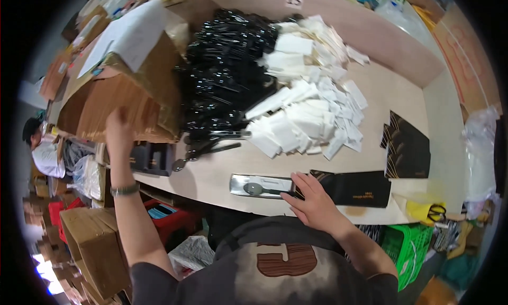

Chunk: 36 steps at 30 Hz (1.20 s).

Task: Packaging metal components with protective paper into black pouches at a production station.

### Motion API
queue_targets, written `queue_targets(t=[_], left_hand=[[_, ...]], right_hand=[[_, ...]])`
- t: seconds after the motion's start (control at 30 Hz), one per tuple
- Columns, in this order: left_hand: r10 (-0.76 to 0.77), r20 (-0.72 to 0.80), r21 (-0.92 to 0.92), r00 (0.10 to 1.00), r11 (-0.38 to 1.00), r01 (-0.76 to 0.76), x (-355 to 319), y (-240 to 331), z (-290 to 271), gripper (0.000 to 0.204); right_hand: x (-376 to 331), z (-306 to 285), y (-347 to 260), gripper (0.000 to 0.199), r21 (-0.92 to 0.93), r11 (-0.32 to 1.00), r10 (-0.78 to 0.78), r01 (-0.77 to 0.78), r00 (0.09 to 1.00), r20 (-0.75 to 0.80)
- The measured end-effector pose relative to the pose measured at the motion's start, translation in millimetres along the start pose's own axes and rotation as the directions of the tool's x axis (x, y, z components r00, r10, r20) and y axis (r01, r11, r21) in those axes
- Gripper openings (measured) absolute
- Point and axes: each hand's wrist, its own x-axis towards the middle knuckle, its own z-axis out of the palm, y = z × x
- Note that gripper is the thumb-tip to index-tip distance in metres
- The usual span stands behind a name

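Observation:
My left hand [119, 129], smeared by motion, is at the open front of a cardboard box [161, 74] with brown ridged contents; I cannot make out its fingers or any held item. My right hand [315, 204] lies at the near edge of the table with its fingers spread. Its fingertips touch the end of a silvery packet [236, 184] with a dark spoon [254, 188] and a white slip in it. Beside the same hand lie black printed sleeves [360, 188], overlapping one another. A loose black spoon [180, 164] rests near the box.
Wrapped black cutlery [227, 56] is heaped mid-table, with white paper packets [301, 119] beside it. More black sleeves [407, 149] lie to the right. Yellow-wrapped scissors [435, 213] sit at the right edge, above a green crate [415, 247]. A person [46, 154] is at far left.

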Motion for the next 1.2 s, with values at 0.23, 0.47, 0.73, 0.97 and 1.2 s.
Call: queue_targets(t=[0.23, 0.47, 0.73, 0.97, 1.2], left_hand=[[-0.025, 0.543, -0.683, 0.84, 0.568, 0.458, -183, 69, 15, 0.009], [0.304, 0.68, -0.536, 0.667, 0.827, 0.169, -165, 130, 23, 0.012], [0.158, 0.509, -0.356, 0.846, 0.934, 0.04, -191, 219, 49, 0.04], [0.46, 0.63, -0.71, 0.626, 0.668, 0.224, -204, 262, 19, 0.067], [0.645, 0.501, -0.481, 0.578, 0.762, -0.433, -194, 233, 34, 0.05]], right_hand=[[-6, -7, 4, 0.046, 0.011, 1.0, 0.026, -0.026, 1.0, 0.007], [-3, -4, 10, 0.046, -0.067, 0.998, 0.009, -0.006, 0.999, 0.044], [17, 3, 2, 0.059, -0.085, 0.992, 0.085, -0.09, 0.994, -0.066], [15, -4, 13, 0.059, -0.001, 0.999, 0.036, -0.036, 0.998, -0.051], [22, -38, 27, 0.015, 0.053, 0.99, -0.128, 0.13, 0.991, -0.034]])
